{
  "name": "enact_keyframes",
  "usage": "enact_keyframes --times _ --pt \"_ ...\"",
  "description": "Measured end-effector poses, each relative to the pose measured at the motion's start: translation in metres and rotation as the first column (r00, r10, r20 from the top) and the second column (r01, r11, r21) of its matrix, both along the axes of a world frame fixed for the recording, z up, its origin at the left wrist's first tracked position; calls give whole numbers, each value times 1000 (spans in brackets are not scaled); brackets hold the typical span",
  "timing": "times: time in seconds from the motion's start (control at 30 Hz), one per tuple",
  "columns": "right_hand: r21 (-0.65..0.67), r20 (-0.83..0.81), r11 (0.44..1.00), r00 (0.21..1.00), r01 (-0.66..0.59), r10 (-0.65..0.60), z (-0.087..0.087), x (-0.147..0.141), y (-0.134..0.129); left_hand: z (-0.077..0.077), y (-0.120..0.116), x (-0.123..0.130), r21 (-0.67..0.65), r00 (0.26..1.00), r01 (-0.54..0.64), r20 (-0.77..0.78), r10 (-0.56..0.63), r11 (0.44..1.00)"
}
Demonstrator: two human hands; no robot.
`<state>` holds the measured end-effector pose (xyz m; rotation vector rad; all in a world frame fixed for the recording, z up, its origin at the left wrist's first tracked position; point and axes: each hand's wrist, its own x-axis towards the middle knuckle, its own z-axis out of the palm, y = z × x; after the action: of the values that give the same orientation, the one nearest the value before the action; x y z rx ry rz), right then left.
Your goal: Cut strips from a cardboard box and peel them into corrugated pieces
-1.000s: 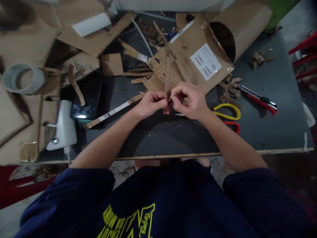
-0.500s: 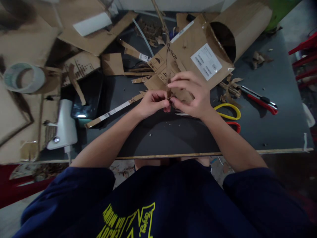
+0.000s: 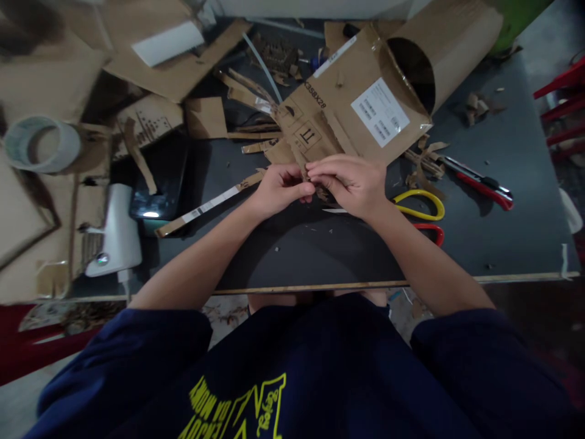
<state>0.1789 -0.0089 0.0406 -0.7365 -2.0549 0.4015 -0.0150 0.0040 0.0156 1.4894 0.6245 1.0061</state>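
Note:
My left hand is closed, its thumb and fingers pinching the lower end of a thin, torn cardboard strip. Against it, my right hand also grips the strip with bent fingers. From the hands the strip runs up and to the left, over a flattened cardboard piece with printed symbols; its far part blends into other scraps. A curled brown bit shows under the right fingers. Scissors with yellow and red handles lie beneath my right forearm, which covers their middle.
A labelled cardboard box and a large cardboard tube lie at the back. A red utility knife is on the right. To the left are a tape roll, a phone, a white device and cardboard sheets.
The strip has swung from nearly upright to leaning left. My right fingers, spread before, have closed down over its lower end beside the left hand. The left hand stays nearly in place.

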Motion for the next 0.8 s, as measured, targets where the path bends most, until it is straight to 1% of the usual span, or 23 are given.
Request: enact_keyframes --times 0.1,0.2,0.33,0.47,0.6,0.8 --pt "-5 27 1000 1000 14 -14 1 0 -1 0 -1 0 -8 1000 -10 -17 9 1000" --pt "-3 19 1000 1000 20 -20 2 1 -2 1 -2 1 0 1000 -7 -17 7 1000" --pt "-43 35 999 999 33 -32 3 2 -2 4 -3 2 17 1000 13 -27 -12 1000" --pt "-64 56 997 998 43 -39 3 2 -1 7 -3 2 -7 997 44 -59 -44 999" --pt "-63 29 997 999 47 -46 3 1 -1 7 -3 1 -28 997 64 -42 -65 998" --pt "-113 37 991 997 76 -72 1 1 -2 5 -2 0 -58 995 79 -55 -83 995"
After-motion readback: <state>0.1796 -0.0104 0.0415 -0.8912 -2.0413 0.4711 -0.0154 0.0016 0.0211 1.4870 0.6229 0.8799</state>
